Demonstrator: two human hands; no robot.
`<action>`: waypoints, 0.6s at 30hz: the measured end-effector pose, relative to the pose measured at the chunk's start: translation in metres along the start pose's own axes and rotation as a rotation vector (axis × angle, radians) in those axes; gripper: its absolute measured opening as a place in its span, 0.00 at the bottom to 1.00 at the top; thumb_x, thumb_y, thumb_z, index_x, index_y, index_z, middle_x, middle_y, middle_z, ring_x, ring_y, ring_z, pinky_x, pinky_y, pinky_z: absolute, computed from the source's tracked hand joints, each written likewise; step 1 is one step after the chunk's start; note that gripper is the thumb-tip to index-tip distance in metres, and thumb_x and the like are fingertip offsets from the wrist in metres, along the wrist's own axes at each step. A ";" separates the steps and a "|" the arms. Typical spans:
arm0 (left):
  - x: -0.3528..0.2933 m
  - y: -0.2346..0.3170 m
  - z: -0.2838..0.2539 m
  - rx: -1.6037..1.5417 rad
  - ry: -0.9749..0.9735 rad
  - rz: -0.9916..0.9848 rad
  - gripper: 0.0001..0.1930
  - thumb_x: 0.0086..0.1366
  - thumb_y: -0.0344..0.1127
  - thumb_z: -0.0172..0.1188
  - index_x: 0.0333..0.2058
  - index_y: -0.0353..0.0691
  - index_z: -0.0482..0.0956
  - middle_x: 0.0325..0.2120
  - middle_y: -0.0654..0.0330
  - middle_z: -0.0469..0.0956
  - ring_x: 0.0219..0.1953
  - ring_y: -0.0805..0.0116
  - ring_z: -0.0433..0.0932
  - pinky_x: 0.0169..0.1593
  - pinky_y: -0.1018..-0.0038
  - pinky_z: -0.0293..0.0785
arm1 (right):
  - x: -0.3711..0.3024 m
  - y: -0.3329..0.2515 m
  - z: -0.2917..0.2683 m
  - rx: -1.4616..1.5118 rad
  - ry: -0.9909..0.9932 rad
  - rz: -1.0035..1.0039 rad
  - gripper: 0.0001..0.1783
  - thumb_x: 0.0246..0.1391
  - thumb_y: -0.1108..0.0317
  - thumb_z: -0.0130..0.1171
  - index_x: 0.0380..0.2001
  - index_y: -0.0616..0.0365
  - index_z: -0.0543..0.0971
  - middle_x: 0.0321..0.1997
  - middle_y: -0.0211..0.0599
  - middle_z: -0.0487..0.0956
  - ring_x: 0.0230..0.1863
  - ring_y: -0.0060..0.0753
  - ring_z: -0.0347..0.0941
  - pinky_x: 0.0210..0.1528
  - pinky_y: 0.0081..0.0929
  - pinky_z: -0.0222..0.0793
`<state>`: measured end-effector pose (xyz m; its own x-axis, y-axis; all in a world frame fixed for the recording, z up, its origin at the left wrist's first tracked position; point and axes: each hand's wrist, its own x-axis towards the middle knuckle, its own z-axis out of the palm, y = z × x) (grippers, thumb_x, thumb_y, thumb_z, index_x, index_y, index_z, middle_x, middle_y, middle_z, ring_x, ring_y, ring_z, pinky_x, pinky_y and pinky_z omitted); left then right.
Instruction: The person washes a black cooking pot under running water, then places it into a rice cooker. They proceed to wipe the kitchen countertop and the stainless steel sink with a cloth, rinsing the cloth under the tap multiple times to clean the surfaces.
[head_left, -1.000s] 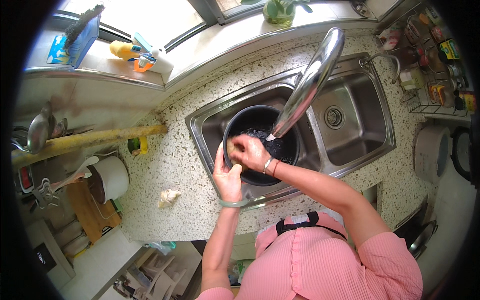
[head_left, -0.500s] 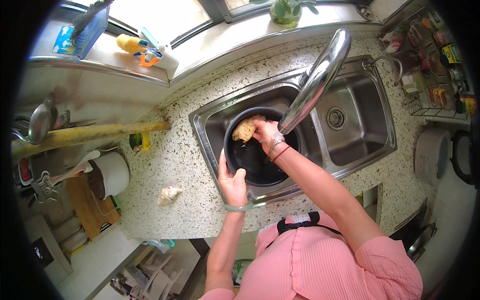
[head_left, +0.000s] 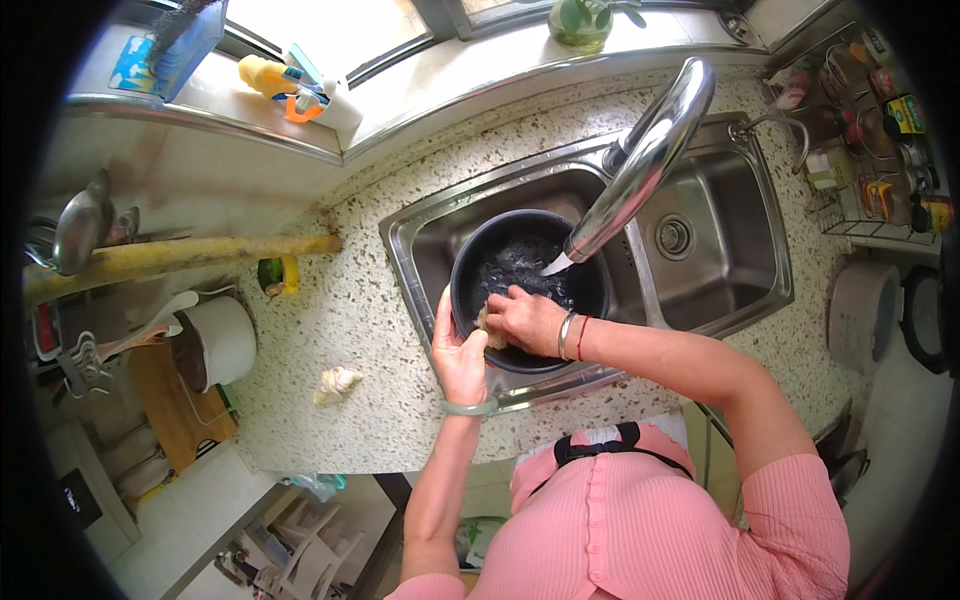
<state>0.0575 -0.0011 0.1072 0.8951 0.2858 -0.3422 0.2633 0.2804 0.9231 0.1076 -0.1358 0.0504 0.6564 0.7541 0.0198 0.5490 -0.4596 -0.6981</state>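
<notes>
A dark round pot (head_left: 463,262) sits in the left basin of the steel double sink (head_left: 405,255). My left hand (head_left: 462,365) grips its near-left rim, fingers along the outside and the thumb at the edge. Inside the pot, my right hand (head_left: 530,322) is closed on a tan, rough-textured loofah sponge (head_left: 494,335), which touches the inner wall close to my left thumb. Most of the loofah is hidden by my fingers. Water streams from the chrome faucet (head_left: 650,150) into the pot and churns in the middle.
On the counter at left lies a small crumpled cream-coloured thing (head_left: 338,384). Farther left stand a white pot (head_left: 220,340) and a wooden board (head_left: 175,410). The second basin (head_left: 710,240) is to the right, beside a wire rack of jars (head_left: 860,200). The faucet arches over the pot.
Water now runs from the faucet. My right hand has moved the loofah from the pot's far side to its near-left wall. My left hand stays on the rim.
</notes>
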 end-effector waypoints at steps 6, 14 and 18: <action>-0.002 0.009 0.004 -0.062 0.026 -0.002 0.39 0.47 0.11 0.45 0.63 0.31 0.60 0.58 0.55 0.67 0.57 0.68 0.69 0.58 0.74 0.67 | 0.017 0.022 -0.007 -0.369 0.051 0.096 0.12 0.45 0.71 0.57 0.37 0.52 0.76 0.40 0.36 0.72 0.41 0.43 0.71 0.40 0.32 0.73; 0.002 0.015 0.006 -0.021 0.005 0.020 0.38 0.48 0.11 0.45 0.63 0.30 0.60 0.57 0.55 0.68 0.56 0.68 0.70 0.58 0.74 0.67 | 0.029 0.030 0.002 0.002 0.300 0.103 0.20 0.43 0.71 0.63 0.44 0.53 0.77 0.44 0.38 0.74 0.42 0.49 0.69 0.46 0.39 0.70; 0.007 0.010 -0.002 -0.028 0.018 -0.008 0.37 0.48 0.10 0.45 0.62 0.29 0.61 0.56 0.55 0.70 0.54 0.68 0.72 0.56 0.76 0.68 | 0.016 0.012 0.010 -0.007 0.023 -0.083 0.14 0.42 0.67 0.63 0.37 0.47 0.81 0.47 0.24 0.73 0.47 0.41 0.67 0.41 0.37 0.72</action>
<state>0.0659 0.0055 0.1133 0.8865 0.2996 -0.3527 0.2601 0.3079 0.9152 0.1198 -0.1244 0.0354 0.6202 0.7788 0.0936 0.6053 -0.3993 -0.6886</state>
